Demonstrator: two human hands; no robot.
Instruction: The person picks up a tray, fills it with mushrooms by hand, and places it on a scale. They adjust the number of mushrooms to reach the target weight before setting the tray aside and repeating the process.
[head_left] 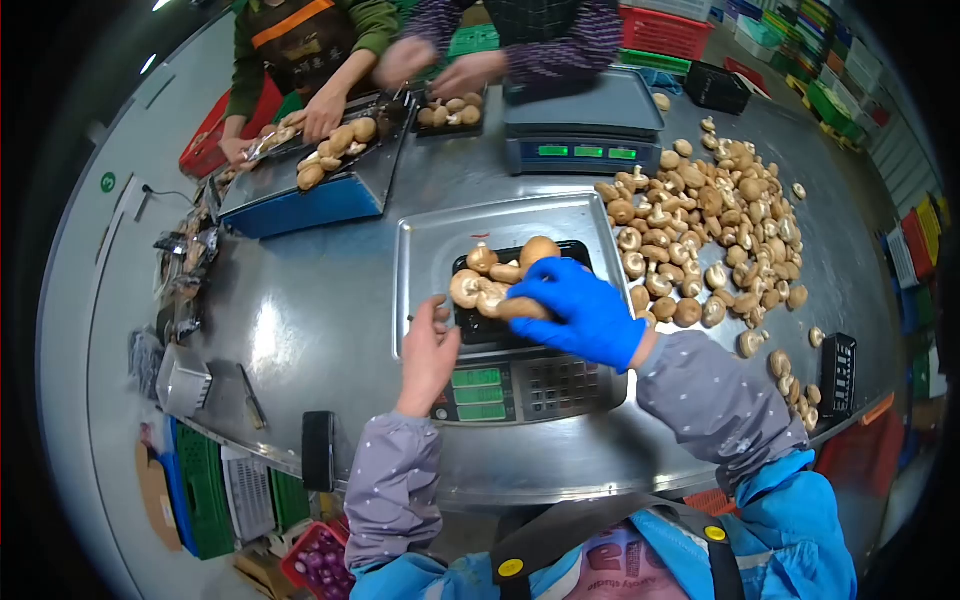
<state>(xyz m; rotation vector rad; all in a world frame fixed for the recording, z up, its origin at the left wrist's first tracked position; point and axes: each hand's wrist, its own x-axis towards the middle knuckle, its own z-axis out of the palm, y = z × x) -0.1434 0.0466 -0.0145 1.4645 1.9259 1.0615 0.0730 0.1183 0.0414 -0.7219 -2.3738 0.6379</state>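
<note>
My right hand point(582, 315), in a blue glove, is closed around a brown mushroom point(525, 309) over a black tray point(480, 340). Several other mushrooms point(483, 258) lie in that tray, some with pale stems and undersides up. The tray rests on the metal pan point(420, 240) of a scale, whose green displays point(478, 394) face me. Bare and empty, my left hand point(431, 352) is at the left edge of the tray, its fingers slightly bent and apart from the thumb.
A big heap of mushrooms point(715, 220) covers the table's right side. Beyond stands a second scale point(585, 110). Two people work across the table, one at a blue-sided scale point(300, 207) with mushrooms. A black basket point(838, 375) sits at right, a knife point(251, 398) at left.
</note>
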